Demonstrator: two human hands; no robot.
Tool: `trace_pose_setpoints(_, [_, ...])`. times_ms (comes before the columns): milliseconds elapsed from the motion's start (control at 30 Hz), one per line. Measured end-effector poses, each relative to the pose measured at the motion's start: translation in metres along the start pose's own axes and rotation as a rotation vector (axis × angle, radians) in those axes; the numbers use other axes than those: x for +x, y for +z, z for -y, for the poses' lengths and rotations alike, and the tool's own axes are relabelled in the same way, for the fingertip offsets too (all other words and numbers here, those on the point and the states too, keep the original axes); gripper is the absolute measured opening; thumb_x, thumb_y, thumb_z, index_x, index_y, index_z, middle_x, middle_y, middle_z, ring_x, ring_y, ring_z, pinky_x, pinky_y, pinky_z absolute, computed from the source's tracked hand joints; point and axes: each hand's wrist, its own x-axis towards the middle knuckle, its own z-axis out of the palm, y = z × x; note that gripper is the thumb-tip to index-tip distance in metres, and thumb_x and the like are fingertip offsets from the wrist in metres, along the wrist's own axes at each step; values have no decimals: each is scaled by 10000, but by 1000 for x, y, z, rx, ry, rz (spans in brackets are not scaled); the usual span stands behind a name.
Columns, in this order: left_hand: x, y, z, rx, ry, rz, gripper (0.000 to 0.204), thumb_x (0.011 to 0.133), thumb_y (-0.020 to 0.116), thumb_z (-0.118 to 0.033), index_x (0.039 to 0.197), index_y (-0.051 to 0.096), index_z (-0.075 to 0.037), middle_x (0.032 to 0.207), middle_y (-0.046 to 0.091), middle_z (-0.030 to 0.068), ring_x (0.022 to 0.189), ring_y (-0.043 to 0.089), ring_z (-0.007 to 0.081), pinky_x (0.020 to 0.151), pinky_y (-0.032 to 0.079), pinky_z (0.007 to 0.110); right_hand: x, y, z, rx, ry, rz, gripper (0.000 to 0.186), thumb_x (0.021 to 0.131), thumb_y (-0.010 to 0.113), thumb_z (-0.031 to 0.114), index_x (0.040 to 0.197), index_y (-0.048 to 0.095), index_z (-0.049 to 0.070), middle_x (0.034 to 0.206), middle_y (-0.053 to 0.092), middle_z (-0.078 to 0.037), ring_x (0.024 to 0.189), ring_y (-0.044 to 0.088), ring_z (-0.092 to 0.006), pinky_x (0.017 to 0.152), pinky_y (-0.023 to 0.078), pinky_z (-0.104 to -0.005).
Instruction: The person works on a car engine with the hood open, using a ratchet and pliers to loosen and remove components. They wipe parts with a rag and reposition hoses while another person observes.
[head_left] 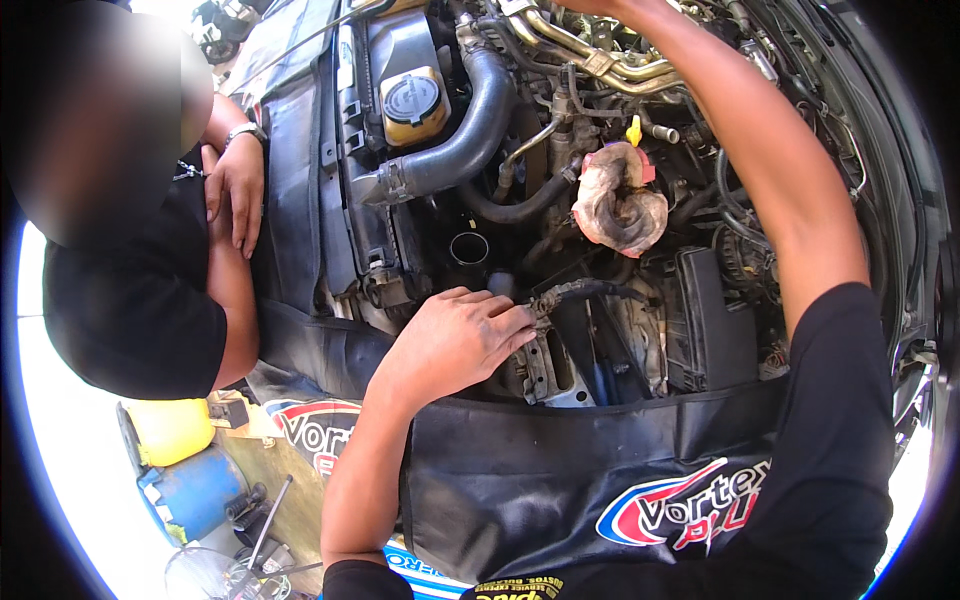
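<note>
- Nearest the head camera: black sleeve (840, 420) of the right arm, bare forearm (770, 150) stretched far forward to the top edge.
- Shows just a sliver of right hand (590, 4), near gold-coloured metal pipes (600, 65); cannot tell whether spread or closed.
- Rests left hand (465, 335) palm down, fingers bent and close together, fingertips by a metal bracket (540, 368) and a dark wiring loom (590, 289); cannot tell whether pinching either.
- Just ahead of left hand: round opening with a pale rim (468, 264); farther ahead, thick dark hose (485, 110) and black-capped reservoir (412, 98).
- Between both hands: crumpled, stained cloth (600, 190), just beside a yellow handle (634, 130).
- Right of left hand, past the loom: black box (705, 320).
- Nearer the body than left hand: black cover (520, 460) with coloured logos.
- Left of left hand: another person's folded arms, hand (238, 190) hanging loosely, wristwatch (247, 131) on the wrist.
- Left of the left forearm, low down: yellow container (172, 430) and blue container (195, 490).
</note>
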Motion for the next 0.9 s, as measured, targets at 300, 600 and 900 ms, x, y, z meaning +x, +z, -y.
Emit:
trace_pose_setpoints(300, [-1, -3, -3, -2, 10, -6, 188, 976, 657, -243, 1024, 750, -86, 980, 743, 58, 899, 710, 266, 853, 552, 385, 0, 9, 9, -88, 172, -59, 415, 891, 610, 345, 937, 729, -49, 969, 716, -314, 917, 719, -455, 834, 594, -517])
trace_pose_setpoints(600, [-2, 0, -5, -44, 60, -22, 197, 965, 665, -254, 1032, 739, -84, 942, 733, 61, 877, 708, 277, 831, 551, 391, 1, 6, 23, -81, 310, 57, 432, 914, 558, 330, 1032, 708, -58, 1025, 698, -351, 987, 700, -489, 878, 581, -530])
trace_pose_setpoints(900, [-14, 5, 1, -45, 43, -59, 187, 966, 662, -251, 1006, 735, -83, 906, 728, 67, 865, 705, 287, 811, 554, 405, 17, -41, -1, -46, 96, 52, 432, 847, 650, 471, 1005, 759, 83, 919, 745, -217, 892, 725, -391, 807, 553, -509])
